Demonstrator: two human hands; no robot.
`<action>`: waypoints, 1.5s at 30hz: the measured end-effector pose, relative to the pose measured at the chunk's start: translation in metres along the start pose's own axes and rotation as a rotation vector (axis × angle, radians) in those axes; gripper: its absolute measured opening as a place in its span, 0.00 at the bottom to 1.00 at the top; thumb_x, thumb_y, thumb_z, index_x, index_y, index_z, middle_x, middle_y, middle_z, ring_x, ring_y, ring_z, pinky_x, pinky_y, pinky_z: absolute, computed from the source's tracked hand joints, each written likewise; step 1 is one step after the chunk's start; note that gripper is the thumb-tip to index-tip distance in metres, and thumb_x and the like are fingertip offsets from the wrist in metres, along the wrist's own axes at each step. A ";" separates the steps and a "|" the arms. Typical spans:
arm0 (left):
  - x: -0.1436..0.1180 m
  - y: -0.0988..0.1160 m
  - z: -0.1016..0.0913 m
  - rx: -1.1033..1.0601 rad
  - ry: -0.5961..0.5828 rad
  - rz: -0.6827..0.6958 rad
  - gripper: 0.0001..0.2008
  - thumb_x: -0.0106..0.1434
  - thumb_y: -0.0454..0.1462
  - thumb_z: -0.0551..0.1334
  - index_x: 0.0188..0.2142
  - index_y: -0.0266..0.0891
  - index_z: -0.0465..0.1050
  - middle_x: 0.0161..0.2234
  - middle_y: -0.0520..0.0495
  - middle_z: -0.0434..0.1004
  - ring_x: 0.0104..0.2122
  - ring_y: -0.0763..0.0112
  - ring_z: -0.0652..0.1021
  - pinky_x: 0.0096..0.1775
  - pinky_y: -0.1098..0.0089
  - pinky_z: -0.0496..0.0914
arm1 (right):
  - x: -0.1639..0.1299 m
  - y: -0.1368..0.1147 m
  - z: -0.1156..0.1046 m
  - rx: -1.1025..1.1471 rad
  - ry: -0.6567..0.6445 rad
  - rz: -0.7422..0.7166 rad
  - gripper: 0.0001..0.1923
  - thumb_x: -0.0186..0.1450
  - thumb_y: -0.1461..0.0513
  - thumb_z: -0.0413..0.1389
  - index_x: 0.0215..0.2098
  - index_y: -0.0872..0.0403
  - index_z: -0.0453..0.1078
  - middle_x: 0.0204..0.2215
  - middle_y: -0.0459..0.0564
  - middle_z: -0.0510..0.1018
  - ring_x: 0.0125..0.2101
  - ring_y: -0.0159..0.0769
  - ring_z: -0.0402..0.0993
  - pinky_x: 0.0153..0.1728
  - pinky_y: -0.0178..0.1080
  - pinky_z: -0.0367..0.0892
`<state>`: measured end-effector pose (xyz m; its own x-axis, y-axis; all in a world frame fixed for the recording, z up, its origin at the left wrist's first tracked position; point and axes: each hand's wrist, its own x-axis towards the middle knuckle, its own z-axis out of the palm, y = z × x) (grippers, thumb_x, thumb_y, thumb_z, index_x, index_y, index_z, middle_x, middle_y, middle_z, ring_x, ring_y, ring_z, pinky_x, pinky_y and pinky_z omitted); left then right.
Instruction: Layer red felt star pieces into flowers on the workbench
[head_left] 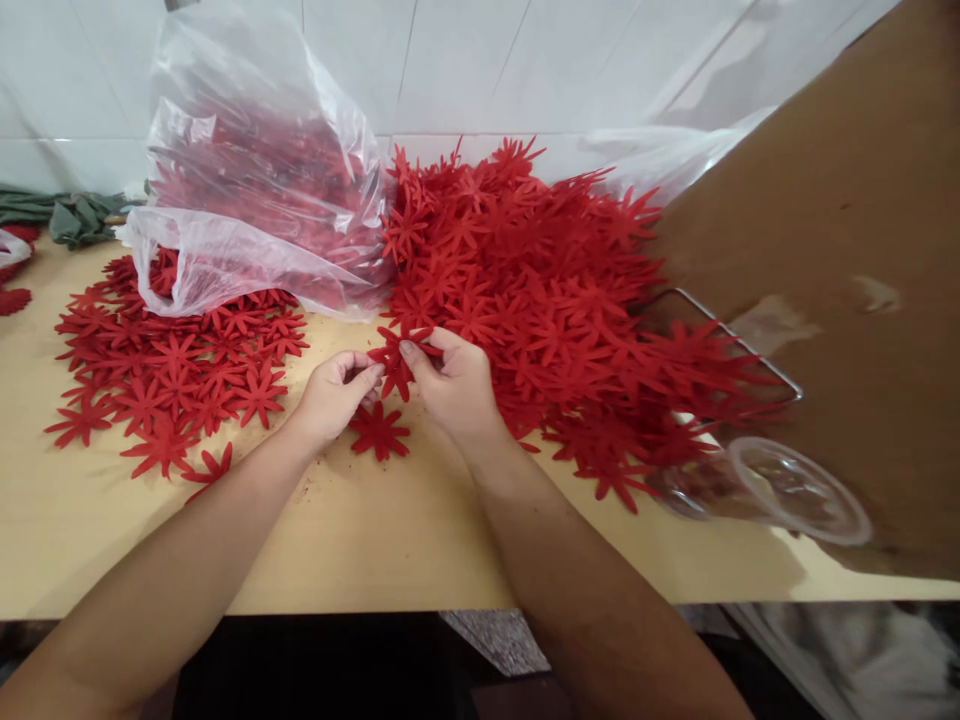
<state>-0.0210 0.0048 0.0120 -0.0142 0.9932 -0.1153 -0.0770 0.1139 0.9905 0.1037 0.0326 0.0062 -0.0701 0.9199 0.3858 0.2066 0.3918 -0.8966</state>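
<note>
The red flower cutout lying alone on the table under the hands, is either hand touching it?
Cannot tell. In the head view the lone flower cutout lies just below the left hand, their edges meeting without a plain gap.

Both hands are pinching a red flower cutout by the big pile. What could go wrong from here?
The thin petals of the flower cutout may tear between the left hand and right hand. The right forearm could drag the heaped pile toward the clear plastic cup lying near the table edge.

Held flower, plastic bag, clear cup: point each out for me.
Held flower [396, 362], head view, on its petals between the hands.
Plastic bag [255, 190], head view, on its bulging side.
Clear cup [799, 490], head view, on its rim.
</note>
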 end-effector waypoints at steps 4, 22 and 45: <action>0.000 0.001 0.001 0.009 0.003 -0.014 0.05 0.55 0.31 0.57 0.23 0.36 0.62 0.17 0.58 0.63 0.17 0.83 0.65 0.25 0.77 0.62 | 0.005 -0.007 -0.010 0.027 0.132 0.062 0.08 0.57 0.61 0.53 0.22 0.55 0.63 0.17 0.42 0.67 0.20 0.26 0.61 0.23 0.32 0.60; -0.001 0.001 0.000 -0.106 0.013 -0.078 0.03 0.53 0.31 0.57 0.26 0.36 0.62 0.21 0.55 0.69 0.19 0.81 0.71 0.24 0.76 0.68 | 0.006 -0.004 -0.007 0.110 0.136 0.109 0.06 0.54 0.60 0.55 0.27 0.53 0.62 0.23 0.43 0.69 0.25 0.28 0.65 0.30 0.33 0.63; -0.004 -0.007 0.005 -0.245 -0.105 -0.084 0.15 0.50 0.37 0.65 0.35 0.36 0.65 0.25 0.55 0.70 0.21 0.81 0.70 0.27 0.74 0.67 | -0.004 -0.003 0.009 0.173 -0.044 0.095 0.09 0.56 0.55 0.53 0.26 0.53 0.63 0.24 0.45 0.70 0.28 0.31 0.67 0.34 0.38 0.65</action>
<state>-0.0158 -0.0002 0.0060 0.1047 0.9789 -0.1754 -0.3125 0.1998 0.9287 0.0946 0.0280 0.0051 -0.1018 0.9511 0.2917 0.0440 0.2972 -0.9538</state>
